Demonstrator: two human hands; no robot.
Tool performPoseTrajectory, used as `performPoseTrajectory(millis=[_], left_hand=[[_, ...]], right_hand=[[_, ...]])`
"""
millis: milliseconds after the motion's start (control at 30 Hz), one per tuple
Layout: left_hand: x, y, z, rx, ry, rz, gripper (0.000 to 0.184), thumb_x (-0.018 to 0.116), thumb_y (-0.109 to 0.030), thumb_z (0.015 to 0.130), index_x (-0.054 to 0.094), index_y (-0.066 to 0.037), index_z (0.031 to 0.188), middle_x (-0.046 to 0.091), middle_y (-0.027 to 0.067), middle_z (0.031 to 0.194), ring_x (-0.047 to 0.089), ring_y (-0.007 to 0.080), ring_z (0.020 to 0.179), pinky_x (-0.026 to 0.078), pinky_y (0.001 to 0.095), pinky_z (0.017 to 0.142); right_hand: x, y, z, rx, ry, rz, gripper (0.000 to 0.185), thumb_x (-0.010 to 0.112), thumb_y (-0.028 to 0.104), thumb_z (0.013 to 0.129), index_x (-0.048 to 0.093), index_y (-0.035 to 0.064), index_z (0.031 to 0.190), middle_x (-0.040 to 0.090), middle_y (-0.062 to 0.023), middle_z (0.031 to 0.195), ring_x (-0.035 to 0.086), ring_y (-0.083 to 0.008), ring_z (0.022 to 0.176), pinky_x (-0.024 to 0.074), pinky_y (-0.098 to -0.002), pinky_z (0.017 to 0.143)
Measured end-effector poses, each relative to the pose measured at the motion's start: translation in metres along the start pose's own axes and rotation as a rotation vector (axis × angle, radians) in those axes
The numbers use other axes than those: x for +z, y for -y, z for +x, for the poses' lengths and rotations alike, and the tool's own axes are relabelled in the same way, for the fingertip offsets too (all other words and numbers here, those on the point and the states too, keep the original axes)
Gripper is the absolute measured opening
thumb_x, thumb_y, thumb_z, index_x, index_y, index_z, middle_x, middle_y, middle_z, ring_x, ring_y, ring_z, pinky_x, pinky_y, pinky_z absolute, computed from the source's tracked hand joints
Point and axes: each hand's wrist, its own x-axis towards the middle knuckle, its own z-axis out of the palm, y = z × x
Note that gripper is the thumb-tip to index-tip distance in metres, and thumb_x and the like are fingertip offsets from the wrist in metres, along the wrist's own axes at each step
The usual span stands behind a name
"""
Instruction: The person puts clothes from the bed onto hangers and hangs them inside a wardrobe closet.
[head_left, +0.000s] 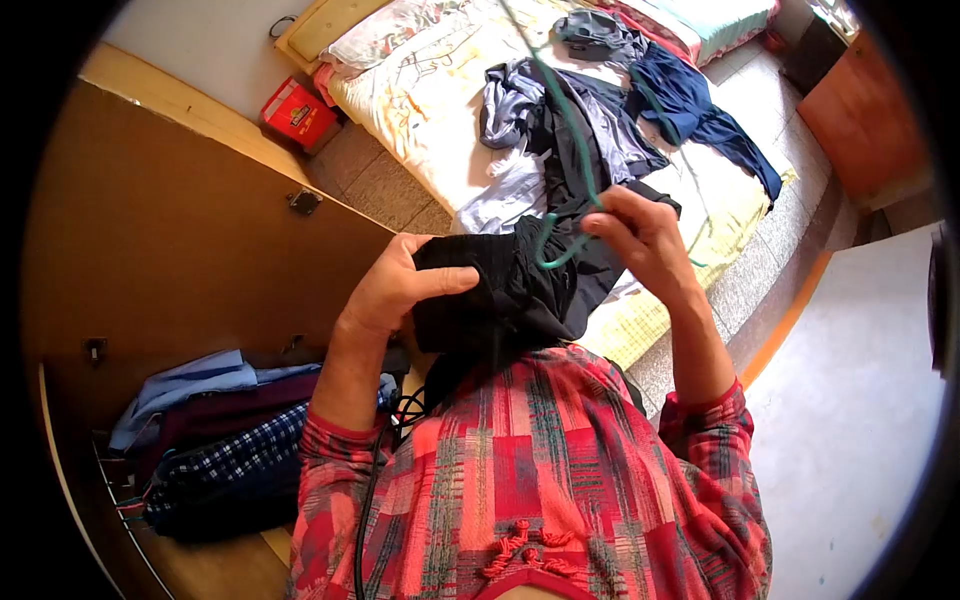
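My left hand [400, 285] is closed on the gathered waistband of black trousers [490, 300], thumb lying on top of the cloth. The trousers hang in front of my chest, and dark cloth stretches from them onto the bed. In my right hand [645, 240], thumb and fingers pinch a green wire hanger [570, 110] near its neck. Its hook points toward me and overlaps the black cloth in view; I cannot tell whether they touch. The hanger's long arms reach away over the bed.
On the bed [400, 130] lie a grey jacket [510, 105], navy clothing [680, 95] and a white garment [505, 195]. An open wardrobe at left holds folded clothes [240, 430]. A red box [298, 112] stands beside the bed. A white panel [850, 400] is at right.
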Motion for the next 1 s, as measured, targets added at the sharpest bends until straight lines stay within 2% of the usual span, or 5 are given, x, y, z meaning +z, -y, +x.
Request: performPoseTrajectory(millis=[467,667,767,867,1000], left_hand=[[0.008,-0.001,0.006,-0.005,-0.104,-0.212,0.034,0.070,-0.007,0.075,0.055,0.009,0.101,0.065,0.0114,0.087,0.065,0.0165,0.073,0.053,0.0274,0.068],[0.009,-0.003,0.006,-0.054,0.026,-0.084,0.024,0.070,-0.008,0.077,0.063,0.006,0.095,0.066,0.0071,0.083,0.062,0.0114,0.071,0.051,0.0238,0.066],[0.006,0.007,0.007,-0.006,0.066,0.325,0.027,0.072,-0.015,0.077,0.066,0.003,0.096,0.065,0.0016,0.082,0.057,0.0061,0.072,0.047,0.0219,0.065],[0.015,0.001,0.002,0.220,0.036,0.696,0.032,0.075,-0.018,0.073,0.065,0.004,0.094,0.068,0.0091,0.083,0.061,0.0102,0.076,0.048,0.0252,0.068],[0.015,-0.011,-0.005,0.482,0.145,0.987,0.035,0.072,0.000,0.060,0.064,0.000,0.094,0.062,0.0130,0.081,0.062,0.0286,0.073,0.049,0.0316,0.067]], right_hand=[[0.027,-0.023,-0.005,-0.222,0.112,-0.184,0.023,0.067,0.028,0.078,0.056,0.0072,0.077,0.051,-0.0125,0.059,0.053,-0.0329,0.056,0.0403,-0.0367,0.050],[0.017,-0.014,-0.001,-0.186,0.054,0.155,0.015,0.065,0.013,0.084,0.057,-0.0002,0.084,0.045,-0.0051,0.060,0.039,-0.0063,0.057,0.0356,-0.0245,0.050],[0.019,-0.006,0.001,-0.079,0.013,0.286,0.016,0.063,0.012,0.085,0.057,0.0000,0.095,0.049,-0.0025,0.064,0.041,-0.0057,0.060,0.0368,-0.0232,0.053],[0.022,0.007,0.001,-0.052,-0.073,0.583,0.026,0.062,0.005,0.083,0.055,0.0011,0.108,0.048,-0.0001,0.067,0.042,-0.0051,0.063,0.0371,-0.0213,0.055],[0.002,0.003,-0.001,-0.085,0.024,0.055,0.045,0.064,-0.005,0.074,0.055,0.0036,0.118,0.048,0.0018,0.070,0.040,-0.0046,0.059,0.0376,-0.0200,0.054]])
